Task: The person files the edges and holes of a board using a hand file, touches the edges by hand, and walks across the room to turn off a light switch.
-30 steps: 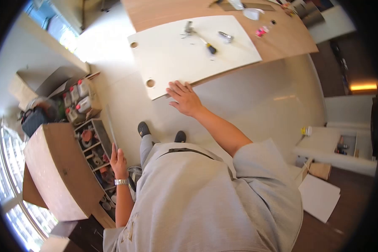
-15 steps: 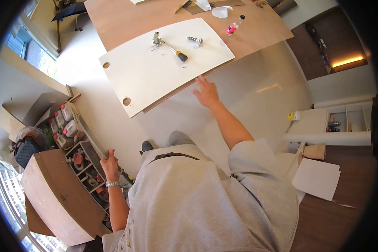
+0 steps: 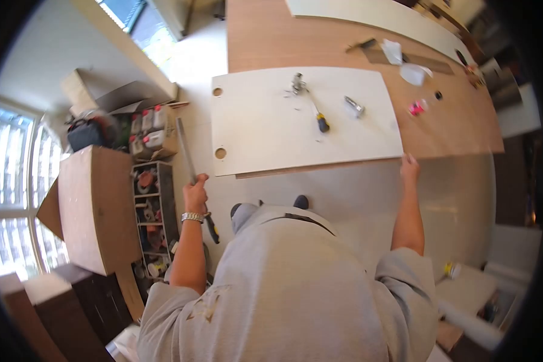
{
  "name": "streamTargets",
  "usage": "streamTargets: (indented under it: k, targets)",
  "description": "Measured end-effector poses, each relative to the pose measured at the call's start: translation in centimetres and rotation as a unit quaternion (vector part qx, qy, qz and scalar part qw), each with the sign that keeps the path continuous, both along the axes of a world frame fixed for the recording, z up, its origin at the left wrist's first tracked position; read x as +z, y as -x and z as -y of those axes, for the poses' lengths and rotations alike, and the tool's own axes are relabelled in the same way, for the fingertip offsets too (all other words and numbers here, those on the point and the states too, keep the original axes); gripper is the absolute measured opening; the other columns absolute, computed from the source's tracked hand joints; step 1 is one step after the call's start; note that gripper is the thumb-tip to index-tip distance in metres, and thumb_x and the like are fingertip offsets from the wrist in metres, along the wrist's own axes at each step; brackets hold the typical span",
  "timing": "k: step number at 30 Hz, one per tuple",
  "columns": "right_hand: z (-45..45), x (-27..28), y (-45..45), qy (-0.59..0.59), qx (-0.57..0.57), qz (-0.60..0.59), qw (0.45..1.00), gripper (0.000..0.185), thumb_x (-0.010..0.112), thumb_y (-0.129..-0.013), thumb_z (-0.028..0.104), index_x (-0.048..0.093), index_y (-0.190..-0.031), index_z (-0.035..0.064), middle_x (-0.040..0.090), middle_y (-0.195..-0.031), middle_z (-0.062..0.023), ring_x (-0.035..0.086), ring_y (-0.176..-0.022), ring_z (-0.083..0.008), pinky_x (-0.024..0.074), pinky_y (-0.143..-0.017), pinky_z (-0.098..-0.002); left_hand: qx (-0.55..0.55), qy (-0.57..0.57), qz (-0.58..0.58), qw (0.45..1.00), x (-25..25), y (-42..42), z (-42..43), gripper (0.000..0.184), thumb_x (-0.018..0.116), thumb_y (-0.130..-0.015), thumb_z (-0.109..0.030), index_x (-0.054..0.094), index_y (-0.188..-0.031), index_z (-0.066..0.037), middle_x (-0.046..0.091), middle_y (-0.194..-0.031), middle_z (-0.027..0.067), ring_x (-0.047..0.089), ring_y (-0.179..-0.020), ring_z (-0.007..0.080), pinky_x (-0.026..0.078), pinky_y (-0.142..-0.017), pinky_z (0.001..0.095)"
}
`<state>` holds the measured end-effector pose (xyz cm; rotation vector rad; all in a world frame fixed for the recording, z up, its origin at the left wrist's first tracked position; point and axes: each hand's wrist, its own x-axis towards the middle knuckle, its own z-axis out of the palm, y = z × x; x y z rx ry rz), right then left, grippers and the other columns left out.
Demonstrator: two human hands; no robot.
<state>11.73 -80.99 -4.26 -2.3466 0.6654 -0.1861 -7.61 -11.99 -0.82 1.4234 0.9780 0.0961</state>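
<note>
My left hand (image 3: 195,194) is closed around a long tool with a straight grey metal length (image 3: 184,146) and a black-and-yellow handle (image 3: 211,228); its exact kind is unclear. At the near right corner of a white panel (image 3: 265,136), my right hand (image 3: 409,165) has its fingers closed on the edge. The panel lies on a brown wooden board and has two round holes at its left end. On top rest a metal hinge (image 3: 297,84), a second hinge (image 3: 355,107) and a screwdriver (image 3: 322,122) with a black-and-yellow handle.
A blurred pink-labelled bottle (image 3: 417,108) and white crumpled paper (image 3: 392,52) lie on the brown board (image 3: 464,133). To the left stand a shelf of tools (image 3: 157,211), a wooden box (image 3: 84,205) and several jugs (image 3: 154,140). Another white panel (image 3: 374,21) is at the back.
My right hand has gone from open beside the panel's near edge to closed at its right corner. The view has turned and shifted; my left hand still holds the long tool.
</note>
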Motion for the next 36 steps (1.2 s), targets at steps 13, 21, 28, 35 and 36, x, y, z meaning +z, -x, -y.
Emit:
streamTargets:
  k: [13,21,28,35,36]
  targets:
    - [1.6,-3.4,-2.4,-0.12,0.002,0.043,0.992,0.044,0.065,-0.096,0.034,0.069,-0.117,-0.0047,0.073,-0.107,-0.0116,0.066,-0.097,-0.0184,0.0496,-0.087,-0.0308,0.102,0.099,0.085,0.986,-0.5,-0.9,3.8,0.025,0.072,-0.09,-0.022,0.064,-0.098,0.0,0.057,-0.071,0.0017,0.038,-0.041,0.008,0.032,-0.04,0.0271]
    - [2.7,-3.3,-3.0,-0.099,-0.041,-0.044,0.993,0.044,0.065,-0.095,0.035,0.07,-0.111,-0.0059,0.072,-0.1,-0.0137,0.065,-0.092,-0.0196,0.0502,-0.083,-0.0345,0.075,0.042,0.038,0.996,-0.5,-1.6,3.5,0.022,0.072,-0.09,-0.021,0.065,-0.095,-0.001,0.042,-0.053,-0.004,0.035,-0.04,0.0089,0.03,-0.04,0.0277]
    - [2.7,-4.0,-3.1,-0.11,-0.038,0.025,0.993,0.038,0.065,-0.095,0.031,0.071,-0.102,-0.0055,0.066,-0.08,-0.0071,0.057,-0.073,-0.0154,0.0468,-0.069,-0.0335,0.064,0.036,0.024,0.997,-0.4,-1.2,3.9,0.02,0.072,-0.09,-0.02,0.067,-0.093,0.0,0.042,-0.053,-0.0044,0.036,-0.041,0.0082,0.028,-0.04,0.0276]
    - [5.4,-6.4,-4.7,-0.156,-0.022,-0.006,0.987,0.034,0.063,-0.097,0.027,0.068,-0.107,-0.0051,0.067,-0.086,-0.0072,0.059,-0.078,-0.0164,0.0477,-0.071,-0.0326,0.075,0.065,0.032,0.995,0.8,-0.8,5.0,0.019,0.069,-0.092,-0.016,0.065,-0.1,0.001,0.043,-0.055,-0.0052,0.035,-0.04,0.0075,0.029,-0.041,0.0267]
    - [5.3,-6.7,-4.6,-0.156,-0.026,0.01,0.987,0.033,0.063,-0.097,0.027,0.068,-0.107,-0.0049,0.066,-0.084,-0.0064,0.058,-0.076,-0.0153,0.0469,-0.069,-0.0319,0.075,0.061,0.03,0.995,0.9,-0.8,5.2,0.019,0.069,-0.093,-0.016,0.065,-0.101,0.001,0.043,-0.055,-0.0053,0.035,-0.04,0.0073,0.029,-0.041,0.0266]
